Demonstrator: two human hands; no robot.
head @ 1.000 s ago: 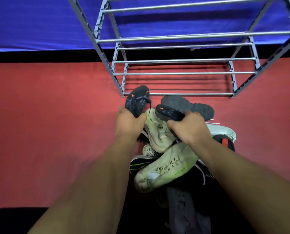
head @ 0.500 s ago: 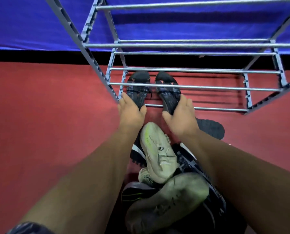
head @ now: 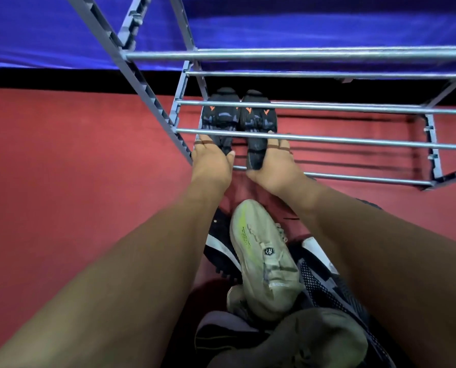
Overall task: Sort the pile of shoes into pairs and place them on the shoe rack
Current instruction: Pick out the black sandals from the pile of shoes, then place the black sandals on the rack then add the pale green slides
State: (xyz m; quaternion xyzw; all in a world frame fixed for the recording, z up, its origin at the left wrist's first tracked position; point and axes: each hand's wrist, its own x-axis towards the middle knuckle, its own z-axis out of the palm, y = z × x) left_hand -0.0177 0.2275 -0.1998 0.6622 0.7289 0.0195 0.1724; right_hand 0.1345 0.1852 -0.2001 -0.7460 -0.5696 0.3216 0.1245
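Two black shoes with orange marks lie side by side at the left end of the lowest tier of the grey metal shoe rack (head: 327, 138). My left hand (head: 212, 162) grips the heel of the left black shoe (head: 217, 119). My right hand (head: 273, 167) grips the heel of the right black shoe (head: 257, 120). Rack bars cross over both shoes. Below my arms lies the pile: a pale green-white sneaker (head: 264, 264) on top, a black and white mesh shoe (head: 325, 285) at its right, and another pale shoe (head: 312, 338) at the bottom.
The rack stands on a red carpet (head: 75, 195) against a blue cloth wall (head: 49, 30). Its upper tiers hang over my hands, and its left post (head: 142, 83) slants beside my left hand. A black shoe (head: 221, 251) lies under the pale sneaker.
Both hands have pushed the black pair further into the rack's lowest tier, close together. My head has moved nearer to the rack.
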